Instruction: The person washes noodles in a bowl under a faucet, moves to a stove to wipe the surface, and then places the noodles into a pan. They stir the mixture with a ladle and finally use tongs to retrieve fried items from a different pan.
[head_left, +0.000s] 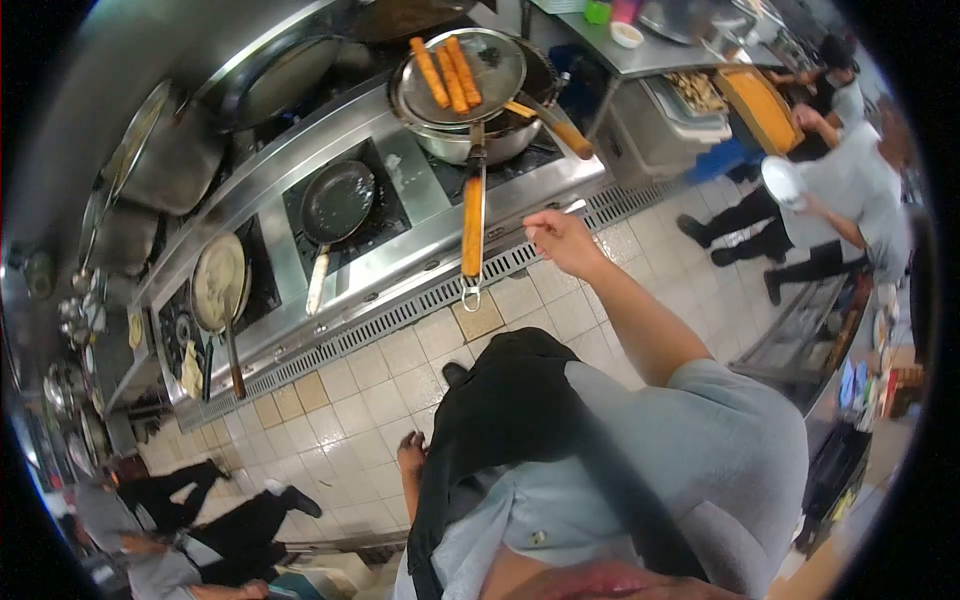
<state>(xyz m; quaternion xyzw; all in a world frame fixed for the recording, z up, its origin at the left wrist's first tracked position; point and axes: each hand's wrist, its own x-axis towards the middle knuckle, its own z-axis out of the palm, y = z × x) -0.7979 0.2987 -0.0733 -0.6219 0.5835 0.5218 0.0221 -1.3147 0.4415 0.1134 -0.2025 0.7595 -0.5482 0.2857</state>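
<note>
Head view puts the round mesh strainer [497,60] at the far right of the stove [415,175], lying over a metal pot [472,150], its long wooden handle [472,228] pointing back towards me. It bears golden rolls [428,74], about three, lying so close together that I can't count them surely. The strainer covers most of the pot, so what lies inside is hidden, though one golden end [519,109] pokes out beneath the mesh. A second wooden handle [571,138] slants out beside it; what it belongs to is mostly covered.

My right hand [565,243] is near the strainer's handle, apart from it, fingers loosely curled; I can't tell whether the fingertips pinch anything. My left hand [411,452] hangs beside my black apron [510,400], small and partly shaded, its grip unclear to me.

Further left, a black frying pan [338,203] holds pale specks, and another pan [219,282] has something pale in it that I can't identify. To the right, a co-worker holds a white dish [783,182]; blur hides its contents.
</note>
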